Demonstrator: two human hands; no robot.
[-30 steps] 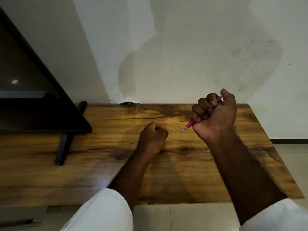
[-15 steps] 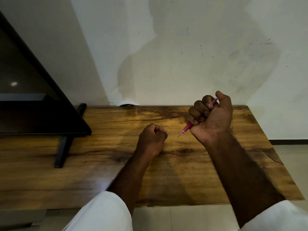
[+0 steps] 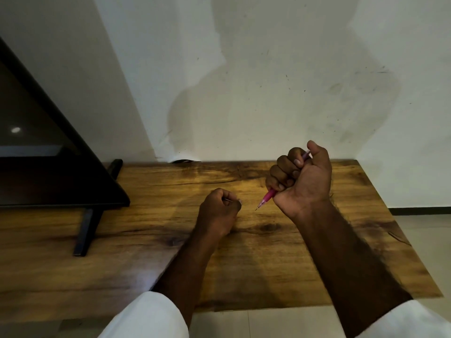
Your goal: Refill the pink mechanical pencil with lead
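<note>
My right hand point(image 3: 303, 178) is a fist wrapped around the pink mechanical pencil point(image 3: 267, 197), held above the wooden table point(image 3: 317, 264). The pencil's thin tip points down-left toward my left hand, and my thumb sits on its top end. My left hand point(image 3: 218, 211) rests on the table, fingers pinched on a thin dark lead point(image 3: 228, 200) that barely shows between thumb and forefinger. A short gap separates the pencil tip from my left fingertips.
A black flat screen point(image 3: 48, 172) on slanted legs point(image 3: 87, 230) stands at the table's left. A white wall point(image 3: 268, 81) runs behind the table. The table's right edge drops to a tiled floor point(image 3: 427, 240).
My right hand with the pencil has shifted slightly left and lower, bringing the tip a little closer to my left hand. The left hand has barely moved.
</note>
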